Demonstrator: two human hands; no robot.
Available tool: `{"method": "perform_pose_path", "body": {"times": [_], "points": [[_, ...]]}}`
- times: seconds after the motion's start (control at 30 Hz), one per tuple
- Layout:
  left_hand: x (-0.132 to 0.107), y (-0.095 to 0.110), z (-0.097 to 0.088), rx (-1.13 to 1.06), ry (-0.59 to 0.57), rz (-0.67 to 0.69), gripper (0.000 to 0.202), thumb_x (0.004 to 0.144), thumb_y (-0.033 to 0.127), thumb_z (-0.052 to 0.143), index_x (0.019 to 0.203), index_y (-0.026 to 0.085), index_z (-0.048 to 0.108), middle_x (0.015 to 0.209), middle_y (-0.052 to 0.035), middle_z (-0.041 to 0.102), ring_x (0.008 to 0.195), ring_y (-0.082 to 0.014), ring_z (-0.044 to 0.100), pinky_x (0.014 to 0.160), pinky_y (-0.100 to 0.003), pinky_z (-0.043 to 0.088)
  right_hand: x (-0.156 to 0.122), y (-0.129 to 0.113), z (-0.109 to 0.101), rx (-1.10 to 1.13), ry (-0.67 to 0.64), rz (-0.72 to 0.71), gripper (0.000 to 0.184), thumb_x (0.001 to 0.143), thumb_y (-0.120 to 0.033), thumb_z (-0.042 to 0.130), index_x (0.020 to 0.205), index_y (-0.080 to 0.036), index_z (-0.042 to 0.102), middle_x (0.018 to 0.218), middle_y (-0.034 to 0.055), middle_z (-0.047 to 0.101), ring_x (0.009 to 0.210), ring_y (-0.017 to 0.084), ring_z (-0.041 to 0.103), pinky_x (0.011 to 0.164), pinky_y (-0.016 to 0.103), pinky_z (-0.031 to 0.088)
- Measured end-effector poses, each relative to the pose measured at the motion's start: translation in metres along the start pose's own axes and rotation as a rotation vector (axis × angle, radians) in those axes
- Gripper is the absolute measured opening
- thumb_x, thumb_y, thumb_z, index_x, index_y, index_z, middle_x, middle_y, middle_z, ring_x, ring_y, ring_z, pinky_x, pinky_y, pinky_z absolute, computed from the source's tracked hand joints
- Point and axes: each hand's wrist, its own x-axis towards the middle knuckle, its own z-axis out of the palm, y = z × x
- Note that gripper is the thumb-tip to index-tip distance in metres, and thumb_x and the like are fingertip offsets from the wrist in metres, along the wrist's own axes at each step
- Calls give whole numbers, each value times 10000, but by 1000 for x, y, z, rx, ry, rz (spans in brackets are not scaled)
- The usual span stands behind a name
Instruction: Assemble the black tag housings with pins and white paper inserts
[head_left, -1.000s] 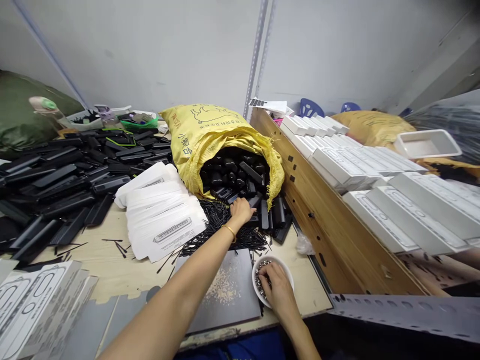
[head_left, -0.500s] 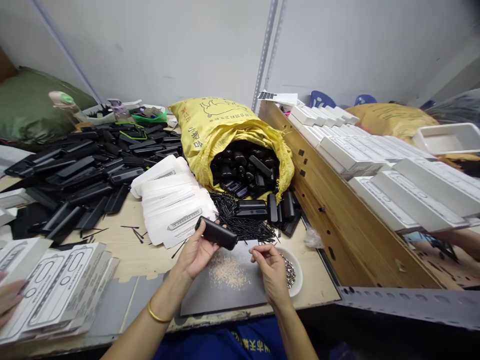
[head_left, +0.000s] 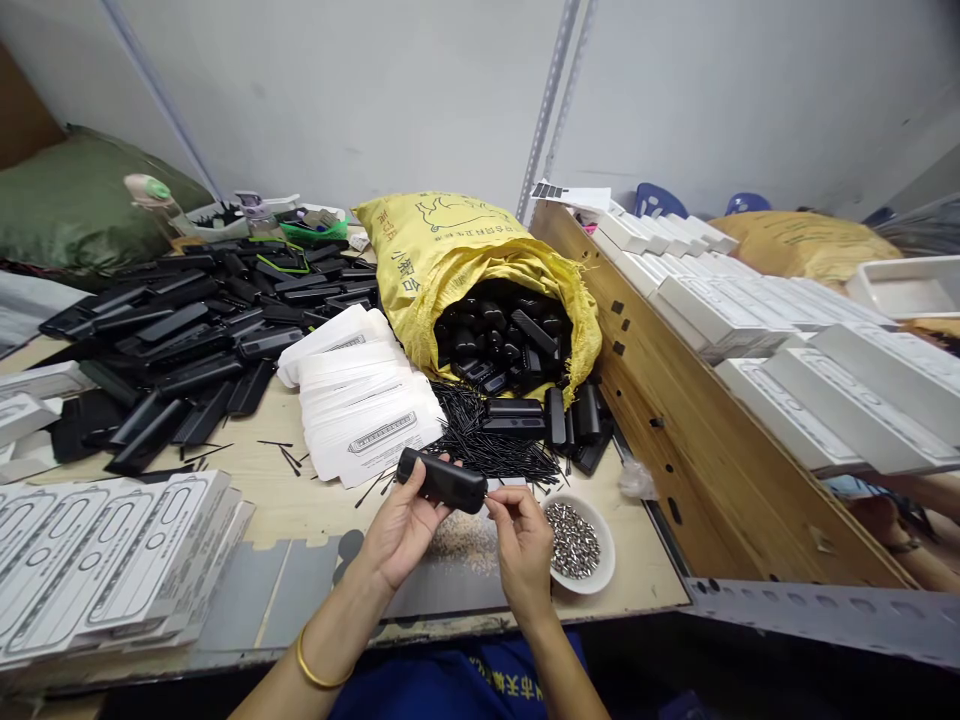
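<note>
A black oblong plastic case (head_left: 444,482) lies across my left hand (head_left: 401,535), whose thumb presses on its top side. My right hand (head_left: 523,550) pinches thumb and forefinger together at the case's right end; a tiny bit shows at the fingertips, too small to name. Just right of that hand stands a white bowl (head_left: 606,565) holding many small shiny metal pieces (head_left: 574,540). Beneath both hands, tiny beige bits (head_left: 463,538) are scattered on a grey mat (head_left: 442,592).
Behind my hands are a heap of thin black sticks (head_left: 499,445), fanned white cards (head_left: 367,400) and a yellow sack (head_left: 450,225) of black parts. Black cases (head_left: 180,340) pile up at left, with white boxes (head_left: 135,550) nearer. A wooden divider (head_left: 675,430) borders the right; another person's arm shows beyond.
My right hand has come up to the end of the case, from beside the bowl. Another person's hand has left the boxes at left. The view has shifted slightly.
</note>
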Motion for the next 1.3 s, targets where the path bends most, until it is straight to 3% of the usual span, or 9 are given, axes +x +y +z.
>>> {"method": "perform_pose_path", "body": {"times": [0.3, 0.47, 0.57, 0.73, 0.87, 0.97, 1.13, 1.2, 1.3], "points": [[-1, -4, -3, 5, 9, 8, 139, 927, 153, 468, 971, 114, 594, 1021, -137, 689, 964, -229, 677, 858, -412, 568, 4, -4, -12, -208, -54, -163, 122, 917, -178, 474, 844, -205, 568, 794, 12, 587, 752, 154, 565, 682, 259, 428], [-2, -4, -4, 87, -12, 88, 114, 906, 139, 505, 994, 145, 578, 1020, -117, 689, 960, -235, 680, 839, -402, 574, 5, -1, -15, -243, -130, -195, 151, 916, -148, 454, 823, -208, 557, 800, 20, 570, 757, 156, 556, 680, 258, 423], [-1, -3, -6, 138, -53, 137, 126, 891, 132, 532, 1008, 160, 569, 1029, -112, 686, 969, -246, 678, 818, -406, 580, 5, 5, -10, -182, -156, -108, 136, 897, -165, 476, 800, -210, 560, 773, 14, 572, 736, 159, 554, 664, 259, 424], [3, 0, -11, 134, -16, 146, 111, 895, 102, 507, 981, 144, 563, 994, -115, 689, 927, -229, 689, 789, -380, 591, -4, 17, 11, 113, -74, 166, 99, 873, -263, 527, 807, -203, 569, 750, 6, 597, 729, 160, 572, 678, 269, 453], [1, 5, -10, 136, -28, 113, 129, 908, 109, 484, 1016, 134, 550, 1012, -130, 686, 928, -230, 689, 775, -364, 594, -12, 19, 13, 289, -92, 205, 118, 856, -279, 566, 951, -213, 545, 840, 11, 612, 777, 159, 600, 708, 278, 482], [-3, 9, -7, 160, -69, 115, 126, 904, 128, 504, 1024, 141, 541, 1029, -131, 684, 950, -240, 683, 786, -376, 589, -12, 14, 3, 209, -133, 129, 67, 894, -256, 515, 934, -214, 548, 826, 14, 607, 771, 154, 601, 710, 278, 476], [-6, 3, -8, 177, -104, 128, 224, 839, 172, 631, 1042, 175, 535, 1037, -106, 685, 977, -246, 674, 824, -384, 567, -3, 1, -5, -57, -142, -161, 164, 911, -170, 441, 813, -212, 565, 805, 31, 597, 785, 164, 578, 707, 279, 453], [-5, -5, -10, 162, -97, 165, 280, 804, 201, 682, 1044, 196, 539, 1035, -82, 686, 981, -239, 673, 850, -386, 552, -3, -1, -2, -108, -112, -199, 196, 912, -149, 410, 810, -211, 565, 809, 40, 601, 790, 170, 583, 702, 279, 457], [-8, -10, -8, 144, -67, 238, 348, 755, 230, 735, 1043, 221, 538, 1027, -52, 688, 988, -230, 670, 905, -410, 519, -6, 0, 2, -150, -94, -145, 207, 915, -163, 403, 791, -207, 562, 775, 34, 601, 749, 166, 585, 675, 273, 456]]}}
